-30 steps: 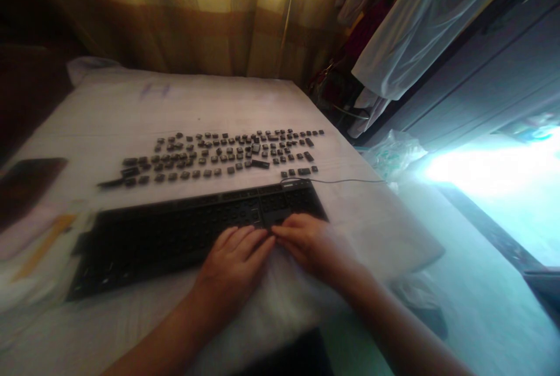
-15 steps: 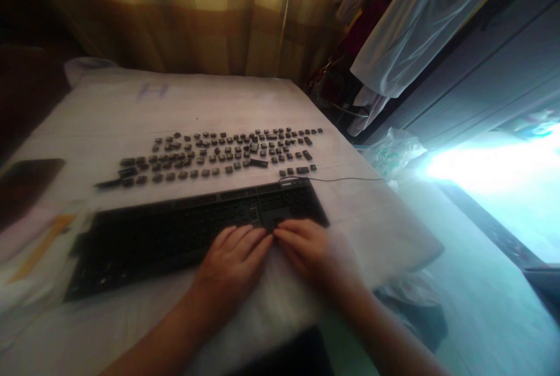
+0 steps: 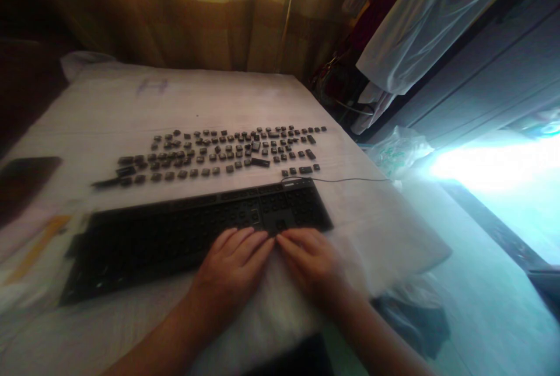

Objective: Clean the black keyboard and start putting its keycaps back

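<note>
A black keyboard (image 3: 166, 236) lies at a slant on the white-covered table, its keycaps apparently taken off across much of it. My left hand (image 3: 236, 259) rests on its front edge, fingers closed together over the rim and thumb reaching toward the right hand. Beside it, my right hand (image 3: 308, 256) has its fingertips pressed together at the same front edge, below the number pad. Whatever the right fingertips pinch is too small or hidden to make out. Behind the keyboard, loose black keycaps (image 3: 216, 171) are laid out in rows, with a longer key (image 3: 261, 162) among them.
A thin cable (image 3: 345, 180) runs from the keyboard to the table's right edge. At left are a dark flat object (image 3: 26, 183) and an orange-yellow strip (image 3: 37, 247). A plastic bag (image 3: 400, 151) lies beyond the right edge. Curtains (image 3: 175, 31) hang behind.
My right hand has drawn back slightly toward me from the keyboard, its fingertips still near the left thumb. My left hand stays almost in place. The view has shifted a little.
</note>
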A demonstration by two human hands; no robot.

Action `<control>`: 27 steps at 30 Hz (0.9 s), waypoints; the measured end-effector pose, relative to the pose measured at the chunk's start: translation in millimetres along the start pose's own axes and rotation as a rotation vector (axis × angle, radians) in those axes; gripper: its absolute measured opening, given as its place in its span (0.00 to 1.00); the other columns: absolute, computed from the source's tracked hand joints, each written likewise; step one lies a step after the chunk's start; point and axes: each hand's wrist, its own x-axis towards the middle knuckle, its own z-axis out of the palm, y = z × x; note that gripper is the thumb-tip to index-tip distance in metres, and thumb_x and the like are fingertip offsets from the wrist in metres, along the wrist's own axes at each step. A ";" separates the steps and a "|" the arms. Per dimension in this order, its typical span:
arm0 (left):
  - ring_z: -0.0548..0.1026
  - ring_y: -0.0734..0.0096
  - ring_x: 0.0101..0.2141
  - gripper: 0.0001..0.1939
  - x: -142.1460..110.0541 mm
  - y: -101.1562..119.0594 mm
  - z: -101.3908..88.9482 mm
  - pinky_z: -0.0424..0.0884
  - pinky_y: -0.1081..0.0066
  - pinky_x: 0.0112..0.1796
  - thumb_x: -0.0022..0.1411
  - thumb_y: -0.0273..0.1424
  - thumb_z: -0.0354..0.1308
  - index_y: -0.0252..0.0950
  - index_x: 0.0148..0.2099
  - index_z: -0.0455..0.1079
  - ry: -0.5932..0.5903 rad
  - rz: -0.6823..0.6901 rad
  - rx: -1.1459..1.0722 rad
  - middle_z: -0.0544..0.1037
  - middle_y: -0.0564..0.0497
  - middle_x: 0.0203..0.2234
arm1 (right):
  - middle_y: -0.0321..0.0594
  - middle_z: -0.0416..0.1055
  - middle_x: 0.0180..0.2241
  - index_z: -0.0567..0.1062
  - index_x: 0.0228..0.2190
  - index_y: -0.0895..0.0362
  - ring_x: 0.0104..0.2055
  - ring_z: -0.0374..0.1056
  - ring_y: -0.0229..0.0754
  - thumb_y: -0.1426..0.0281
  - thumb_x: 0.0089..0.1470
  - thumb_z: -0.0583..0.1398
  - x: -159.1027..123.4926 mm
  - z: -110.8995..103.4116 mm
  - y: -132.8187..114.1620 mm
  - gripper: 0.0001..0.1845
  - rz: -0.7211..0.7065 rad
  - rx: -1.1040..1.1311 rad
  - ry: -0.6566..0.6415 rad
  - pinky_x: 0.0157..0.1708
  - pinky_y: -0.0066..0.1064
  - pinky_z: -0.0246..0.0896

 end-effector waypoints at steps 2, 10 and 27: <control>0.77 0.58 0.49 0.16 -0.3 0.2 0.3 0.69 0.55 0.52 0.73 0.29 0.48 0.38 0.57 0.73 0.002 0.008 0.006 0.80 0.49 0.50 | 0.49 0.79 0.39 0.80 0.46 0.59 0.41 0.74 0.47 0.76 0.61 0.56 0.5 -0.7 -0.6 0.15 0.010 0.001 -0.004 0.40 0.39 0.75; 0.76 0.59 0.49 0.17 -1.7 -0.1 1.6 0.68 0.55 0.53 0.72 0.27 0.48 0.38 0.57 0.73 -0.001 0.032 0.036 0.80 0.48 0.50 | 0.47 0.78 0.39 0.80 0.47 0.56 0.41 0.73 0.47 0.76 0.61 0.57 0.7 0.2 -0.6 0.16 0.055 0.039 -0.047 0.40 0.40 0.74; 0.76 0.58 0.50 0.17 -2.4 0.6 4.1 0.68 0.54 0.54 0.71 0.27 0.49 0.38 0.57 0.73 -0.007 0.013 0.032 0.80 0.47 0.50 | 0.46 0.78 0.38 0.80 0.44 0.55 0.40 0.72 0.46 0.76 0.62 0.56 1.2 2.0 -1.7 0.15 0.071 0.062 -0.020 0.40 0.39 0.73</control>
